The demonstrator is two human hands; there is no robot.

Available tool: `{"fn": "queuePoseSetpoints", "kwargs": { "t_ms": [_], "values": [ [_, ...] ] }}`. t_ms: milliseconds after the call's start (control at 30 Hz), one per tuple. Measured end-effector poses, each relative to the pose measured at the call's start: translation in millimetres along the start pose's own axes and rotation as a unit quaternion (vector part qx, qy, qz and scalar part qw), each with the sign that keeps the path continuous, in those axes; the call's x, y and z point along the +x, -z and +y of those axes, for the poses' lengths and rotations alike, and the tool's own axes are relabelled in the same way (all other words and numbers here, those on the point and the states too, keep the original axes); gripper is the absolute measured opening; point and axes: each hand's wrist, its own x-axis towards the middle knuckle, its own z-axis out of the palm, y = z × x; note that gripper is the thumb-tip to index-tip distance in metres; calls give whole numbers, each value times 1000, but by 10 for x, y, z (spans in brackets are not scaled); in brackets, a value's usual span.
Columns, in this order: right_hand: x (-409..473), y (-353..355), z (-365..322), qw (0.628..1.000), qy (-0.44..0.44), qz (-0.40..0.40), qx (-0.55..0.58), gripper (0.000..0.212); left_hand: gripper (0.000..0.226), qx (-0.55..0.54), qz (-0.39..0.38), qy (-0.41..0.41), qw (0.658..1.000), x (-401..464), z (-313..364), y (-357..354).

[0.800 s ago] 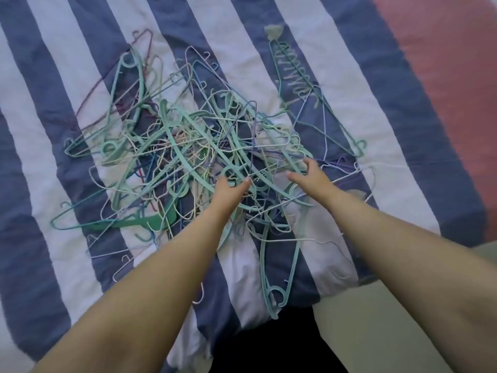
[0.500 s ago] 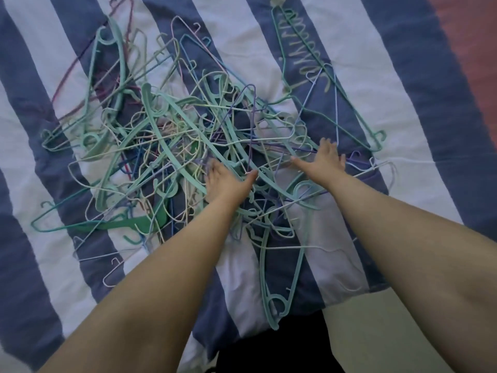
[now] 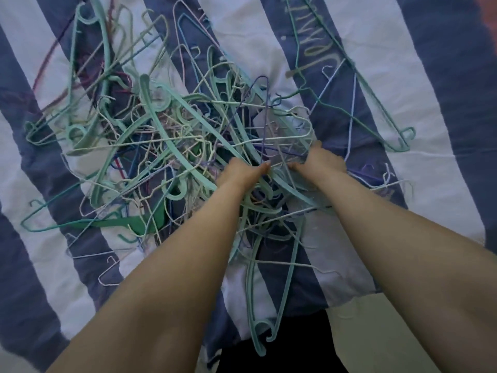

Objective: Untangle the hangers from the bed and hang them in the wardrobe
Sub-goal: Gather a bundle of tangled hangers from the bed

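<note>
While both forearms reach in from the near edge, the left hand (image 3: 238, 172) and right hand (image 3: 321, 162) sink into the right-centre of the tangle of hangers (image 3: 172, 146), fingers curled down among the wires. Which strands each one grips cannot be told, because motion blur and the overlapping wires hide the fingertips.

The heap lies mid-bed on a blue-and-white striped cover (image 3: 443, 170). It mixes thin wire hangers with thicker mint plastic ones.

Handling, as judged: light, stiff, springy pieces whose hooks snag their neighbours. Pulling hard likely drags the whole knot. A better hold is a shoulder bar or neck of an outlying piece, such as the mint hanger (image 3: 271, 297) overhanging the near edge.

The soft, wrinkled bedding gives under pressure. Pale floor (image 3: 357, 335) shows beside the bed; no wardrobe is in view.
</note>
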Motion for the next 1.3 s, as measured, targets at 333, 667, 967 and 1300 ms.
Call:
{"fn": "queuePoseSetpoints", "kwargs": {
  "t_ms": [333, 667, 967, 1300],
  "values": [
    [-651, 39, 139, 906, 48, -24, 420, 30, 75, -172, 66, 1, 983, -452, -30, -71],
    [-1280, 1014, 71, 875, 116, -115, 456, 78, 31, -293, 9, -93, 952, -965, -296, 571],
    [-2169, 1570, -443, 918, 187, -75, 342, 89, 41, -453, -169, -192, 854, -1810, -462, 1090],
    [-3211, 1666, -1203, 933, 282, -12, 223, 41, 34, -511, -186, -198, 815, -2556, -584, 1442]
  ]
}}
